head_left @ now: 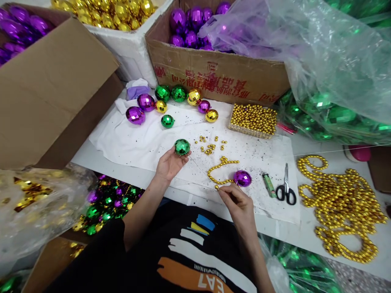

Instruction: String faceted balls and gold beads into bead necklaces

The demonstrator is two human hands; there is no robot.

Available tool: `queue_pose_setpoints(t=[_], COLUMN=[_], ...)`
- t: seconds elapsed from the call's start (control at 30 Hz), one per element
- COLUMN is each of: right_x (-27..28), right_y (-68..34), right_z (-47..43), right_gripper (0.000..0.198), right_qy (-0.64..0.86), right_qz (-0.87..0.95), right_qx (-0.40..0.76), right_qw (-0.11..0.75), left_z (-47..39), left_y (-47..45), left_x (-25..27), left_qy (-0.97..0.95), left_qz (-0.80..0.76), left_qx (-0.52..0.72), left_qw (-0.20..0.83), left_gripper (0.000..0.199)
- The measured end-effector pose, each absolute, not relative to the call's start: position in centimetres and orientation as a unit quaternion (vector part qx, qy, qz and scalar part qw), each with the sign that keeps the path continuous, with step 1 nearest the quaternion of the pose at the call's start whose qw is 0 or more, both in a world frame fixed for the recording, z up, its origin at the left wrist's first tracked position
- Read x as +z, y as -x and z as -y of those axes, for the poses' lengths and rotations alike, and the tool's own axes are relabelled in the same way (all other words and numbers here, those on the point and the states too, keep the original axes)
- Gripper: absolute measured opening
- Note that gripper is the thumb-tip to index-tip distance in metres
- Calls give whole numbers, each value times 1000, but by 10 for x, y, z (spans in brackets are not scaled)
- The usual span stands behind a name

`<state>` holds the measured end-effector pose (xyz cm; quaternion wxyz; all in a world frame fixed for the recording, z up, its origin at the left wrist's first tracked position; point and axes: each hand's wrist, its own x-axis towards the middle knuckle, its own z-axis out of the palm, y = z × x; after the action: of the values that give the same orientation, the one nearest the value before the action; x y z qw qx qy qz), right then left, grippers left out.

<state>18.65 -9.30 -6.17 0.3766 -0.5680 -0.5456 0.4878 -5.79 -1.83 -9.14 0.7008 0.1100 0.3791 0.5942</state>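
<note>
A shiny green faceted ball point(182, 147) is held in the fingertips of my left hand point(171, 163). From it a thin pale line point(200, 169), thread or wire, runs down to my right hand point(238, 200), whose thumb and finger are pinched on it beside a small gold bead point(216, 187). A curved string of gold beads point(216, 166) lies just beyond my right hand. A purple faceted ball point(242, 178) rests close by at its far side. Loose gold beads point(208, 149) are scattered on the white cloth point(189, 130) to the right of the green ball.
Several green, purple and gold balls point(179, 93) sit near the printed cardboard box point(220, 73). A clear tray of gold beads point(253, 121) stands to the right. Scissors point(286, 189), a green lighter point(269, 185) and piled gold bead strings point(345, 207) lie on the right side.
</note>
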Motion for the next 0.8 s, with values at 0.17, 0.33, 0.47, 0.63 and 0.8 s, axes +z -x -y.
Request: queue_pose_setpoints(t=[0.17,0.33,0.47,0.63,0.8], right_x=[-67,-76,-84,-89,-94], right_y=[-182,-182,-183,-184,-189], right_z=[93,92,91,90,88], right_gripper=[18,18,17,20,22], right_qy=[574,580,583,594,595], right_qz=[535,525,510,513,529], right_qx=[488,486,490,481,471], right_qw=[381,390,400,390,380], left_z=[22,27,29,30,31], left_y=[54,48,43,41,42], left_x=[-92,-92,-94,-96,-95], left_qy=[-134,-186,-196,-207,-229], left_qz=[-357,-317,-295,-293,-294], left_qx=[583,561,551,548,545], left_qw=[717,742,756,756,751], left_gripper=[36,54,57,55,54])
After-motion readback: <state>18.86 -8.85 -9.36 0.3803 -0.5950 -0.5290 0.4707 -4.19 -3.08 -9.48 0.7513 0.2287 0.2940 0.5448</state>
